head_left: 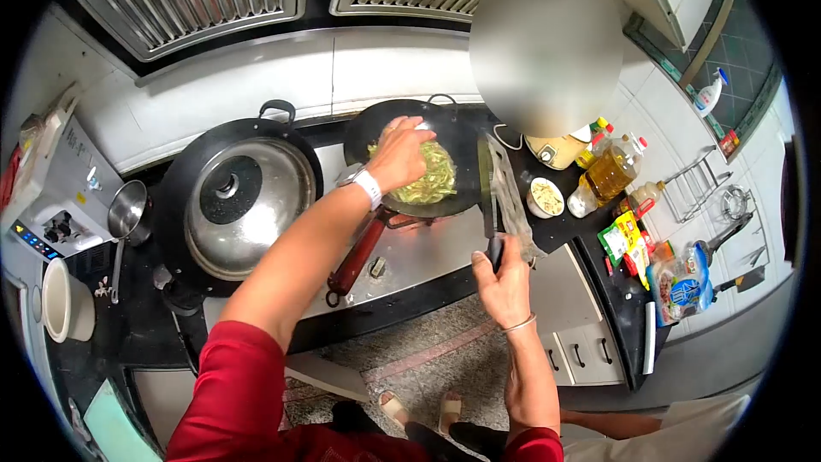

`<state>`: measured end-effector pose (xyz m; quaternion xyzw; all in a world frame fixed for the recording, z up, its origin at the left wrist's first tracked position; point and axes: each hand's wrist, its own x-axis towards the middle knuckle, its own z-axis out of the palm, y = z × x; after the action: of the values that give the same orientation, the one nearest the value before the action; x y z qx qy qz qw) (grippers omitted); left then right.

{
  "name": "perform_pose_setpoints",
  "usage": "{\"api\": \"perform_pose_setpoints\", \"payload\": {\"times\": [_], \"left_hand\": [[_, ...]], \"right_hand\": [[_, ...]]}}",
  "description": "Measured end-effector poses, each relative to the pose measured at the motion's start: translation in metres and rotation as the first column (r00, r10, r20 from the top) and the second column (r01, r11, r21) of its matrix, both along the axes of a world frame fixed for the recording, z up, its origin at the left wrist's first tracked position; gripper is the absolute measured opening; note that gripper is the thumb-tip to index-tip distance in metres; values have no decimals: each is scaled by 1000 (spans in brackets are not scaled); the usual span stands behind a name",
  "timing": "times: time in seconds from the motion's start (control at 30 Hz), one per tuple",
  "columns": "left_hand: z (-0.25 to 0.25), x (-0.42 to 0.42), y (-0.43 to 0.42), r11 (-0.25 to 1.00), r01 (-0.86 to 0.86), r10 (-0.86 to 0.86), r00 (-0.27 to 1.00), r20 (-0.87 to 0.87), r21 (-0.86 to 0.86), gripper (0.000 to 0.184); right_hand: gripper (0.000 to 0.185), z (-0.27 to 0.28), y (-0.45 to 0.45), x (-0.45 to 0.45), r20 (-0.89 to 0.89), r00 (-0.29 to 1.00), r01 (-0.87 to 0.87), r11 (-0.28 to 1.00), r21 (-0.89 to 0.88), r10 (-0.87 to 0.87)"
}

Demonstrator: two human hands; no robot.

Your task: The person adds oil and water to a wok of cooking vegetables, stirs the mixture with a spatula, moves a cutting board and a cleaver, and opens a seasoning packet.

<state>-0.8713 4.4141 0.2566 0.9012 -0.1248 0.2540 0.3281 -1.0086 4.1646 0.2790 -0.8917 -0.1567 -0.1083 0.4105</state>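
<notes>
Grips a black handle [495,251] in the closed right hand [506,284], just right of the wok [463,135]. Reaches over the green shreds [438,174] inside with the left hand [398,156]; cannot tell if pinching. Could burn skin by dipping against likely hot metal.

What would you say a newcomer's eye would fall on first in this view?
Probably the left hand over the green shreds in the wok, with an orange glow beneath. Next, perhaps, the right hand holding a knife right of the wok, and the big domed lid to its left.
</notes>
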Motion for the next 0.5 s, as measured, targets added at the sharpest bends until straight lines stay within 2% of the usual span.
{"api": "perform_pose_setpoints", "payload": {"times": [0.07, 0.13, 0.2, 0.23, 0.27, 0.3, 0.37, 0.43, 0.47, 0.5], "left_hand": [[17, -30, 15, 997, -18, 17, 1000, -6, -78, 41], [32, -68, 39, 991, -14, 0, 995, -104, -133, 34], [42, -116, 62, 987, -2, -9, 998, -66, -162, 30], [46, -146, 70, 976, 30, -22, 999, 37, -216, 23], [48, -179, 77, 962, 16, -3, 999, 50, -271, 19], [49, -213, 87, 970, 16, 13, 993, 118, -243, 18], [54, -306, 106, 977, -73, 114, 973, 199, -199, 15], [46, -403, 123, 932, -242, 272, 959, 81, -269, 14], [35, -446, 134, 874, -338, 345, 937, -44, -349, 14], [12, -491, 146, 814, -465, 469, 880, -79, -348, 13]], "right_hand": [[32, -1, 10, -8, 142, 987, -79, 997, -12, 80], [34, -1, 18, -19, 165, 974, -144, 986, -83, 156], [35, 2, 30, -32, 192, 954, -204, 969, -142, 229], [35, 4, 34, -40, 202, 943, -233, 958, -165, 264], [36, 5, 40, -50, 203, 926, -282, 941, -187, 318], [35, 8, 43, -61, 148, 931, -305, 935, -180, 332], [35, 8, 54, -86, 128, 933, -315, 934, -167, 338], [34, 3, 61, -110, -46, 929, -369, 929, -29, 367], [36, -2, 66, -124, -18, 902, -430, 901, 66, 432], [37, -8, 64, -131, -1, 870, -492, 869, 42, 493]]}}
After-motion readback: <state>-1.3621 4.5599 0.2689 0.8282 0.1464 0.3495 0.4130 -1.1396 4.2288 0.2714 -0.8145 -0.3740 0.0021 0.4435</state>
